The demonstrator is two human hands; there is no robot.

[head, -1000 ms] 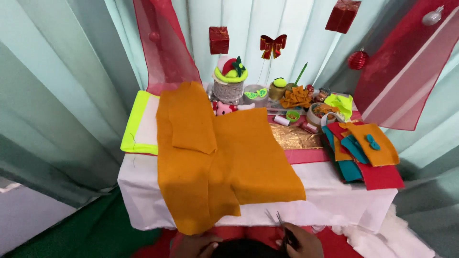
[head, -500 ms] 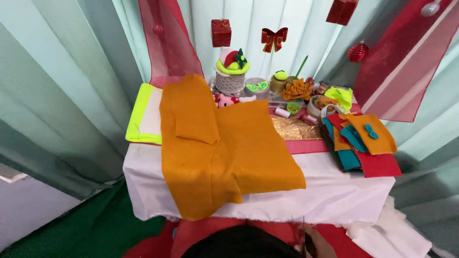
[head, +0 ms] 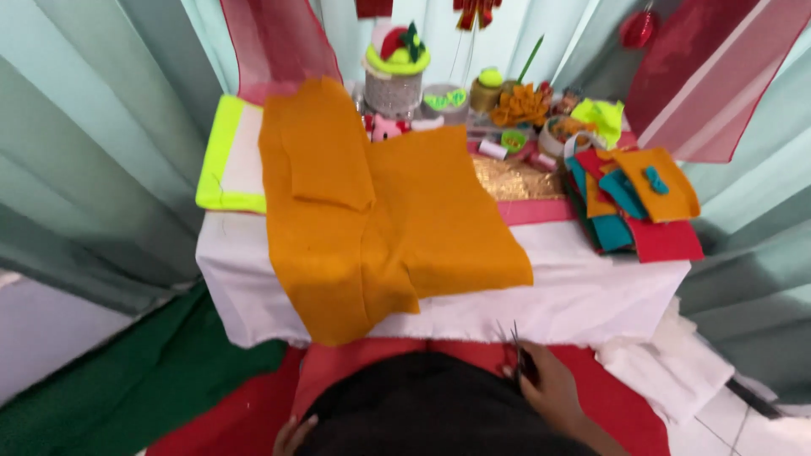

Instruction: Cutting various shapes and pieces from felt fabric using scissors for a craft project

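Note:
A large orange felt sheet point(head: 380, 219) lies folded across a table covered with a white cloth point(head: 574, 295), its front edge hanging over the table's near side. My right hand point(head: 549, 388) is low in front of the table, at my lap, and grips a pair of scissors point(head: 517, 350) with the blades pointing up. Only the fingertips of my left hand point(head: 291, 431) show at the bottom edge, resting beside my dark clothing; whether it holds anything is hidden.
A stack of red, teal and orange felt pieces point(head: 638, 207) sits at the table's right end. A neon yellow sheet point(head: 221, 160) lies at the left. Craft pots, thread spools and ornaments point(head: 507, 110) crowd the back. Pale curtains hang around; red and green cloth covers the floor.
The view has moved closer and tilted down. My right hand with the scissors has come back into view at the lower right, and my left fingertips show at the bottom.

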